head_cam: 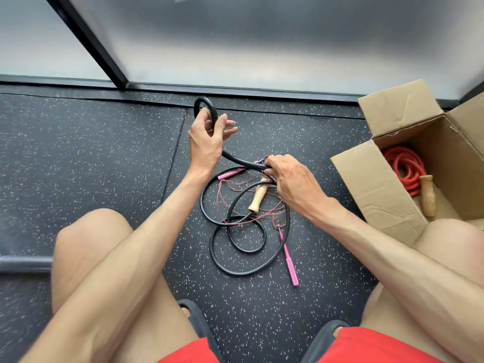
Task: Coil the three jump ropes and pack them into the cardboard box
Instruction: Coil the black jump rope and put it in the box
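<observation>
Soft daylight is being diffused through the frosted panels [262, 35]; only faint shadows are being cast; frame edges are being bowed by wide-angle distortion.

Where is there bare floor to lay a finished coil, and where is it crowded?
Bare floor spreads left of the left hand up to the wall; a smaller patch lies between the black rope and the feet. Crowded: the tangle of black and pink rope under the right hand.

the box [379, 184] stands at the right of the frame, a coiled rope [403, 169] in it. left of it, at centre, a thick rope [242, 162] and a thin rope [288, 258] lie tangled on the floor [104, 153].
</observation>
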A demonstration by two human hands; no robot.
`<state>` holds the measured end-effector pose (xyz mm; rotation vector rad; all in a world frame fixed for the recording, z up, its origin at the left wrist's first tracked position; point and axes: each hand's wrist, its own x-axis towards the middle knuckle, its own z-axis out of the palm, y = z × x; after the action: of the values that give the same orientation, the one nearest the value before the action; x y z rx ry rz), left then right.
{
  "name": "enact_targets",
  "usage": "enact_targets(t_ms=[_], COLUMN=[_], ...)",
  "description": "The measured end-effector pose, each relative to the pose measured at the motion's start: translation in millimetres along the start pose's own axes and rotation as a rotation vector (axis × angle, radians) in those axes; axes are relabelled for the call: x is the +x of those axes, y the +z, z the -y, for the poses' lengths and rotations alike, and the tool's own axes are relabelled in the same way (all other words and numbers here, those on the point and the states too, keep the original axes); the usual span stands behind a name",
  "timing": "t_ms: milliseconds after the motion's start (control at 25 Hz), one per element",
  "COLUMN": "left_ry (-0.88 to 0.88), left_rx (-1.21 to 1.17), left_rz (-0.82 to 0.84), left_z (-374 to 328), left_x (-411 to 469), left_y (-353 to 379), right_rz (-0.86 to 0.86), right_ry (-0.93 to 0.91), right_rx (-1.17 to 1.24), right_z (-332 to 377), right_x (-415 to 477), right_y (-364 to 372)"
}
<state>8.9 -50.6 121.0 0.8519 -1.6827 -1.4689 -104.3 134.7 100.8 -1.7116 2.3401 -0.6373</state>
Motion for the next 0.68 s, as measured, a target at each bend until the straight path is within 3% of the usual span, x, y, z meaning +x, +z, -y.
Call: enact_targets(t_ms=[160, 320, 440, 560, 680], left_ry=[0.115, 0.113, 0.118, -0.025, -0.277], left_rx=[0.394, 0.52, 0.611, 0.537, 0.276], left_rz=[0.062, 0.233, 0.42, 0.546, 0.669], left_z=[10, 15, 15, 4, -8], left_x=[-3, -18, -30, -38, -48], left_y=[-11, -16, -15, -12, -8], right_rz=[0.011, 0.013, -0.092, -0.198, -0.253], right_ry=[-0.122, -0.272, -0.312, -0.261, -0.216], right_rx=[-0.05, -0.005, 0.008, -0.018, 0.03], right_z=[1, 2, -3, -13, -12], right_x=[3, 1, -1, 0, 1], right_y=[-14, -26, -37, -44, -43])
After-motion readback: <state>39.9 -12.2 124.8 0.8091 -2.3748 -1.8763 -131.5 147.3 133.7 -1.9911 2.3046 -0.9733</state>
